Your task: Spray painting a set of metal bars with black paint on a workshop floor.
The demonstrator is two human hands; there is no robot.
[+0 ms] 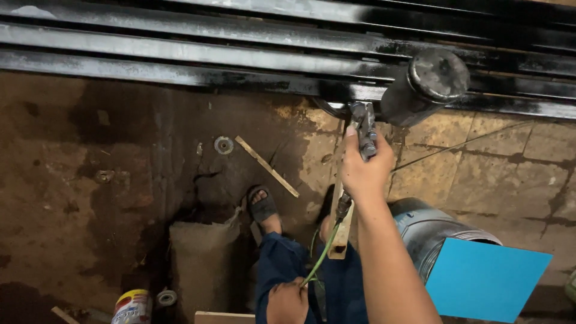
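Spray gun (pixel 363 129) sits clenched in my right hand (pixel 365 174), its dark cup (pixel 427 85) tilted up to the right, nozzle close to the black-painted bars (pixel 240 51) running across the top. My left hand (pixel 288 302) is closed around the green hose (pixel 321 257), low by my knee (the hose runs up to the gun's base). A metal drum (pixel 423 231) stands just right of my forearm, a blue sheet (pixel 486 279) leaning over it. A wooden strip (pixel 266 166) and a washer (pixel 224 144) lie on the stained floor (pixel 72 198).
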